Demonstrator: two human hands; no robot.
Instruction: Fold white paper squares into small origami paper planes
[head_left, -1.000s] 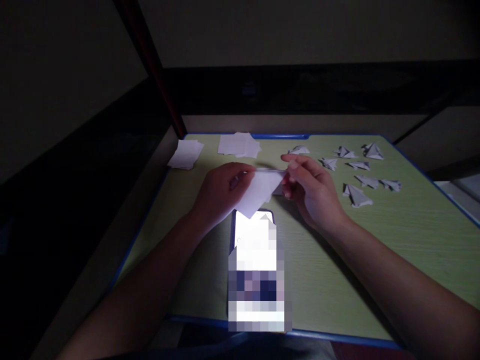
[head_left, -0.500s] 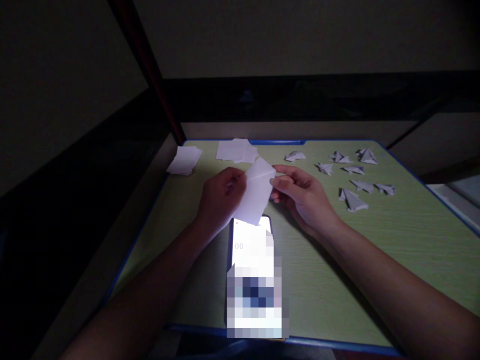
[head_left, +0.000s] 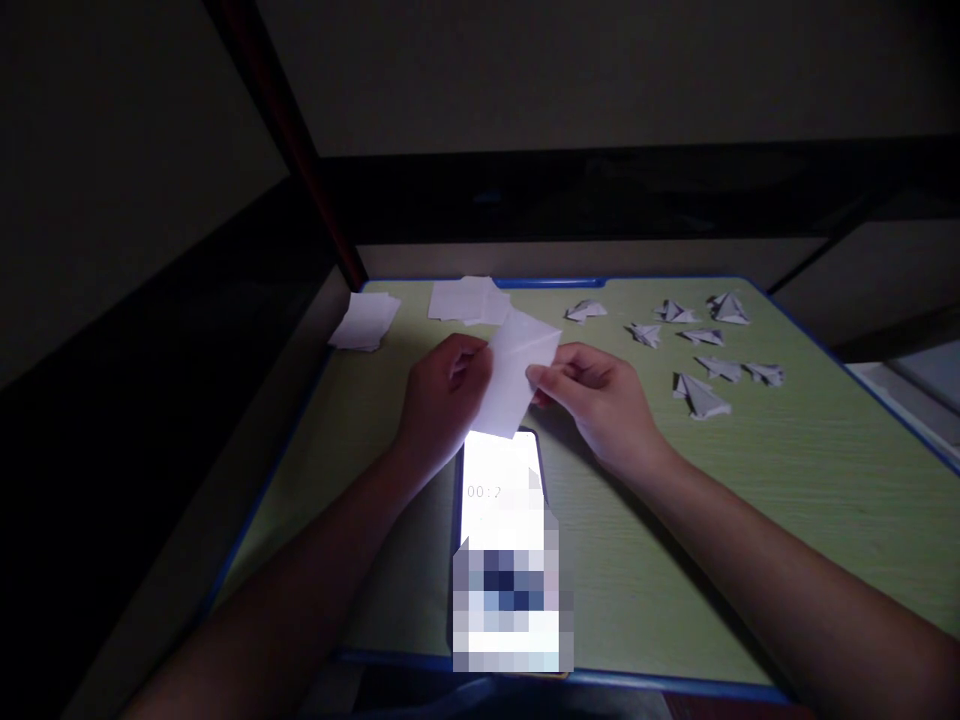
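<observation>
- Spreading wide, the pale green tabletop (head_left: 810, 520) shows a fine, wood-like grain inside a smooth blue rim.
- Near the middle of its near edge lies a flat phone (head_left: 499, 525), its screen glaring white, its lower part pixelated.
- The left hand (head_left: 446, 395) pinches the left edge of the white paper (head_left: 514, 375); the right hand (head_left: 607, 400) grips the right edge, thumb on top, fingertips partly hidden.
- That paper is held up between both hands, neither nearer, over the phone's far end. Its long axis slants from near left to far right; it looks thin and matt, four-cornered, faintly creased across the far part.
- Far left rest two uneven paper stacks (head_left: 466, 300), flat and smooth.
- Far right sit eight folded paper shapes (head_left: 705, 398), angular, sharply creased, pointed.
</observation>
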